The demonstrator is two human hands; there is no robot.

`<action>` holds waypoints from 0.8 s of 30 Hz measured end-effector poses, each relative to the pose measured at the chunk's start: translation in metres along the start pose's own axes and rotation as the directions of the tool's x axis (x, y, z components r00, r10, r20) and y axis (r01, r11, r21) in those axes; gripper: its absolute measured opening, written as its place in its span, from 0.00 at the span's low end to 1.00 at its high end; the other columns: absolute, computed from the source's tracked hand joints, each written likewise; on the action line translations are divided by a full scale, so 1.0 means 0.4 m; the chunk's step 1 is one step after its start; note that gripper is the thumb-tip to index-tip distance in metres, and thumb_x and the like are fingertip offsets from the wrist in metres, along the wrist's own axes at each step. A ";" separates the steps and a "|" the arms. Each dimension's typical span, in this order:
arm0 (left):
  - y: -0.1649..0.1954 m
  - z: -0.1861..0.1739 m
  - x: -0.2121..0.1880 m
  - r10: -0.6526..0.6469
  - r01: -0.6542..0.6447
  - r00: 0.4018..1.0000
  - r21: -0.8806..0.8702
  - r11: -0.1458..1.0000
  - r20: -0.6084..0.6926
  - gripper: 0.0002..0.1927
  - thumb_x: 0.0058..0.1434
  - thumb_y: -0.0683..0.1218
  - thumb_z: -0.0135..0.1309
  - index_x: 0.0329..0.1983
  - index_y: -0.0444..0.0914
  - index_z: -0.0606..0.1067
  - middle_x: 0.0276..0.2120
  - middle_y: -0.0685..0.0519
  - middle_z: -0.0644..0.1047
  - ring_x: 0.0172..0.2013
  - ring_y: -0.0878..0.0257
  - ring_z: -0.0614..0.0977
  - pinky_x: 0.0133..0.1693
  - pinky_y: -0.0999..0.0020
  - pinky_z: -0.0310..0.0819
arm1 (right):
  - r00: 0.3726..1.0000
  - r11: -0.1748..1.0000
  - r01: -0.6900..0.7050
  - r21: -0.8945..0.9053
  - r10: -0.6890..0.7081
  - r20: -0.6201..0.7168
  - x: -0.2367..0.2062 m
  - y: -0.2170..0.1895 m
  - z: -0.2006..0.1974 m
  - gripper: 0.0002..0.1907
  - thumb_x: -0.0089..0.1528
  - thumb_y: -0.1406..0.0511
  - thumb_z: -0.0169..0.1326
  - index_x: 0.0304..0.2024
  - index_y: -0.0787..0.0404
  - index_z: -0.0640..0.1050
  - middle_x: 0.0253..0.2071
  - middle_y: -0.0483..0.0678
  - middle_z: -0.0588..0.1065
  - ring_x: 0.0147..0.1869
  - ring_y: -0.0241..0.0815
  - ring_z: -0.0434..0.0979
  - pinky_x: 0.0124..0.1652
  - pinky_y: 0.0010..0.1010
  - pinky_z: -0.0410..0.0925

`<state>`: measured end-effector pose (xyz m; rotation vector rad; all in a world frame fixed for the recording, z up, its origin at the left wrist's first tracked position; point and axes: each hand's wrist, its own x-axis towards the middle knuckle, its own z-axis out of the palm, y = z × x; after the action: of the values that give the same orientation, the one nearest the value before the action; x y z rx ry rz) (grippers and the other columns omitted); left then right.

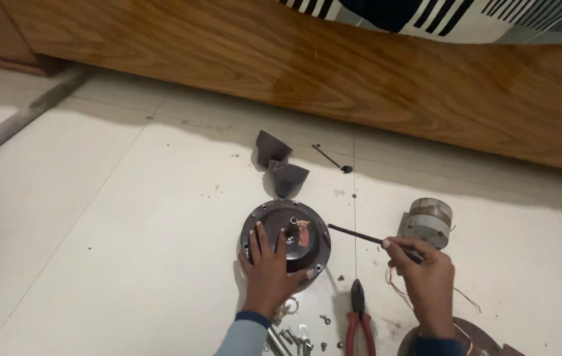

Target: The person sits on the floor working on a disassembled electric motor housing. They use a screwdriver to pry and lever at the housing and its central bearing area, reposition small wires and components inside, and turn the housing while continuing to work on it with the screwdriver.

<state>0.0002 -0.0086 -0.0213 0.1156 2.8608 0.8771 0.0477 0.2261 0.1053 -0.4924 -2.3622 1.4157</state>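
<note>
Down on the white tiled floor (129, 217), right in front of a long brown wooden bed frame (360, 72). Left hand (269, 264) spread flat, fingers open, pressing on the round dark metal motor housing (285, 240), which sits on the floor near the middle of the view with a short shaft and a bit of copper-coloured wiring showing at its centre. Small screw holes around the rim, a few with screws in. Right hand (426, 277) closed around a thin dark metal rod (360, 235), tip pointing left toward the housing, just short of its rim, not touching as far as can be told. Just behind the right hand, a squat silver-grey cylindrical motor core (429, 221) standing on the floor, thin reddish wires trailing from it toward the wrist. Pair of red-handled pliers (358, 316) lying on the floor between the two hands, jaws pointing up toward the housing. Bunch of loose silver bolts and screws (291, 336) by the left wrist, near the bottom edge. Two dark grey cone-shaped plastic covers (281, 165) further back, touching each other, just beyond the housing. Another thin dark pin with a small knob end (330, 158) beside them, to the right. Part of a second round brown metal plate (472, 336) at the bottom right, mostly hidden by the right forearm. Striped black-and-white fabric (465, 16) on the bed up top.
</note>
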 end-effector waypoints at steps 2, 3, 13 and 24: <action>0.007 -0.006 -0.012 0.001 -0.001 0.999 0.000 1.000 -0.043 0.57 0.46 0.67 0.69 0.74 0.44 0.57 0.75 0.35 0.37 0.74 0.35 0.40 0.62 0.20 0.35 | 0.998 0.999 0.054 -0.003 -0.054 -0.040 -0.001 -0.010 -0.002 0.12 0.58 0.64 0.65 0.40 0.67 0.84 0.27 0.47 0.80 0.29 0.33 0.79 0.30 0.23 0.69; 0.007 -0.010 -0.014 0.012 -0.012 0.998 0.004 1.000 -0.059 0.57 0.45 0.66 0.70 0.74 0.45 0.57 0.75 0.37 0.38 0.74 0.36 0.41 0.63 0.21 0.35 | 0.996 0.997 0.066 0.049 -0.063 -0.066 -0.003 -0.012 0.000 0.12 0.58 0.65 0.65 0.40 0.68 0.83 0.27 0.47 0.79 0.29 0.34 0.77 0.30 0.23 0.68; -0.020 -0.077 -0.009 0.076 -0.077 0.994 -0.007 0.997 -0.080 0.57 0.41 0.68 0.70 0.75 0.54 0.60 0.76 0.44 0.44 0.75 0.40 0.40 0.67 0.30 0.28 | 0.999 0.962 0.032 0.272 -0.031 -0.011 -0.011 0.020 0.037 0.13 0.59 0.68 0.65 0.42 0.71 0.80 0.27 0.48 0.76 0.28 0.33 0.72 0.29 0.23 0.64; -0.085 -0.042 0.020 0.117 -0.117 0.992 -0.013 0.993 -0.039 0.54 0.45 0.64 0.68 0.75 0.57 0.58 0.77 0.42 0.45 0.75 0.40 0.42 0.66 0.28 0.37 | 0.999 0.945 0.033 0.327 -0.026 -0.024 -0.029 0.027 0.060 0.12 0.66 0.64 0.57 0.41 0.69 0.79 0.25 0.45 0.71 0.25 0.34 0.67 0.24 0.25 0.57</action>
<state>-0.0115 -0.0451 -0.0276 0.2702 2.9075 0.9319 0.0485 0.2071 0.0839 -0.3748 -2.0500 1.7354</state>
